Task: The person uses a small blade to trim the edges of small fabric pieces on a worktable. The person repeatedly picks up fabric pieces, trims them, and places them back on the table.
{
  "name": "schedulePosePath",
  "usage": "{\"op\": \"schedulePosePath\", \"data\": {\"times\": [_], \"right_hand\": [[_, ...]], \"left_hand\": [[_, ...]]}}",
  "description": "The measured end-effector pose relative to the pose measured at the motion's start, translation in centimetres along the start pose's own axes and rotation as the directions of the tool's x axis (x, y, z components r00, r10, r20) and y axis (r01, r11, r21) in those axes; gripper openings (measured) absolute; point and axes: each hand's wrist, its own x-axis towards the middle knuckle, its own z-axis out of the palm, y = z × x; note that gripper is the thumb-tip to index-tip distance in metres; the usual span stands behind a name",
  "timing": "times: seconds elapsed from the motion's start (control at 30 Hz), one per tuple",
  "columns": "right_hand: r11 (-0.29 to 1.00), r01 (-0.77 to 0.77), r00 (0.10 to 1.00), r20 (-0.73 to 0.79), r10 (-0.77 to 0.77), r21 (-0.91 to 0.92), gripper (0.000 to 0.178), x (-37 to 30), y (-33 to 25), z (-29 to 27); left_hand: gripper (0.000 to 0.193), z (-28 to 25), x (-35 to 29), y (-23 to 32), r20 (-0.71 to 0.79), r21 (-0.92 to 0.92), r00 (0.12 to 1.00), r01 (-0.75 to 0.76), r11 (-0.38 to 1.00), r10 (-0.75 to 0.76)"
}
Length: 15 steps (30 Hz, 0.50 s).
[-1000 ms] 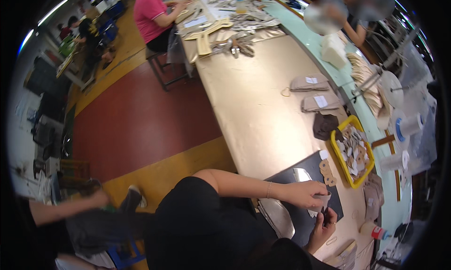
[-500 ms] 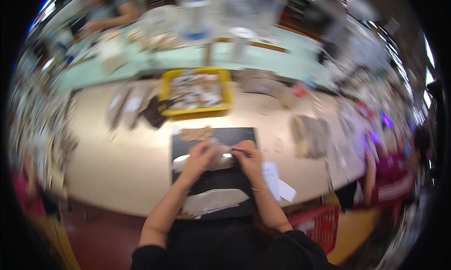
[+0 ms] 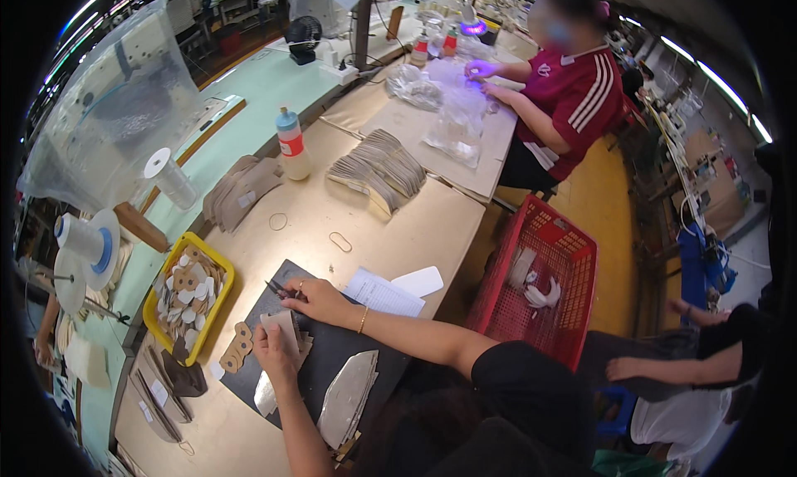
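My left hand [image 3: 276, 357] is closed on a small stack of thin greyish-beige cut pieces [image 3: 286, 331], held over a dark work mat [image 3: 309, 394]. Just beyond it, my right hand [image 3: 317, 301] is closed round a small dark pointed tool [image 3: 273, 287], which looks like thread snips; its handle is mostly hidden in the fingers. The tips point left, apart from the pieces. Beside my left hand lie brown cut-outs with holes [image 3: 237, 349] and a shiny whitish piece [image 3: 265, 396]. More pale curved pieces [image 3: 349, 398] rest on the mat's near part.
A yellow tray [image 3: 222, 298] of small cut-outs stands left of the mat. Papers [image 3: 386, 293] lie on its right. Stacked beige pieces [image 3: 378, 171] and a bottle [image 3: 292, 145] are further back. A red basket [image 3: 573, 311] stands right of the table; a co-worker [image 3: 573, 95] sits beyond.
The view has swung toward the right and is sharper. My hands, earlier side by side over a pale piece, now show beige pieces in the left and the pointed tool in the right.
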Motion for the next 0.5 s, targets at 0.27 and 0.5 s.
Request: {"op": "schedulePosePath", "data": {"times": [0.27, 0.5], "right_hand": [[0.986, 0.004, 1.000, 0.030, 0.001, -0.170, 0.026, -0.1, -0.2, 0.3], [0.981, 0.069, 0.997, -0.017, -0.073, -0.181, 0.030, 0.0, 0.4, 0.8]], "left_hand": [[0.020, 0.2, 0.1, -0.5, 0.052, 0.144, 0.999, -0.004, 0.990, -0.003], [0.019, -0.8, 0.3, -0.6, 0.121, 0.202, 0.991, -0.087, 0.975, 0.063]]}}
